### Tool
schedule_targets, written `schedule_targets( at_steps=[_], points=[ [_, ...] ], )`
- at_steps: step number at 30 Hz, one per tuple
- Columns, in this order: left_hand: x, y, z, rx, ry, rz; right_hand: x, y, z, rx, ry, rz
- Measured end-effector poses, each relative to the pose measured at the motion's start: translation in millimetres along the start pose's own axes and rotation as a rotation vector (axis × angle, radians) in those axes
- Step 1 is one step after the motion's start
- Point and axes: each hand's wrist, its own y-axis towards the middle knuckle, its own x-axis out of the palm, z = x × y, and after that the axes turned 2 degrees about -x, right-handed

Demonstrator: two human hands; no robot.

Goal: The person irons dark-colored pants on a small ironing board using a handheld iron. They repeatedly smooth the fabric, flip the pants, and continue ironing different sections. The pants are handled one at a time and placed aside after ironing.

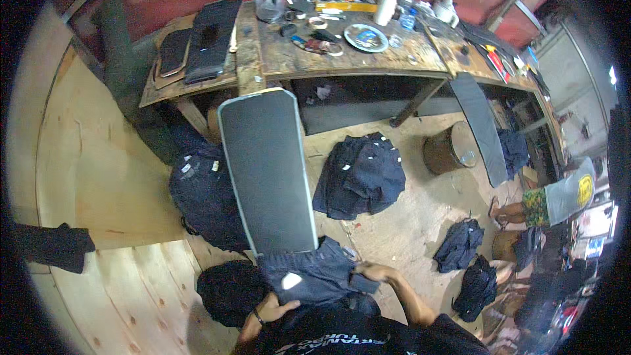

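Note:
A dark blue denim garment (312, 271) with a gathered band lies across my lap, at the near end of a long dark-topped board (266, 164). A white patch shows on its left part. My left hand (273, 307), with a dark band on the wrist, grips the garment's near left edge, thumb on top. At the right side my right hand (374, 272) is closed on a fold of the same cloth. The board slopes from the workbench toward me. Whether the garment is pulled around the board's end or only lies against it, I cannot tell.
Piles of dark garments stand left of the board (207, 190) and right of it (361, 174). A cluttered wooden workbench (276, 59) runs along the back. A round stool (450, 148) and a second board (480, 131) are farther right, near other people (568, 190).

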Motion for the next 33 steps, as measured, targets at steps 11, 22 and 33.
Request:
schedule_targets(
  at_steps=[11,22,33],
  points=[
    [-13.9,229.3,173.8,0.591,-0.054,0.363,-170.6,20.2,148.2,0.009,0.410,1.016],
    [-361.9,210.2,-110.4,-0.103,0.607,1.303,-1.3,66.2,235.6,0.251,-0.195,0.983],
    [-204.3,155.0,-122.4,-0.247,1.097,-0.098,99.8,30.8,16.2,-0.074,-0.635,0.489]
  ],
)
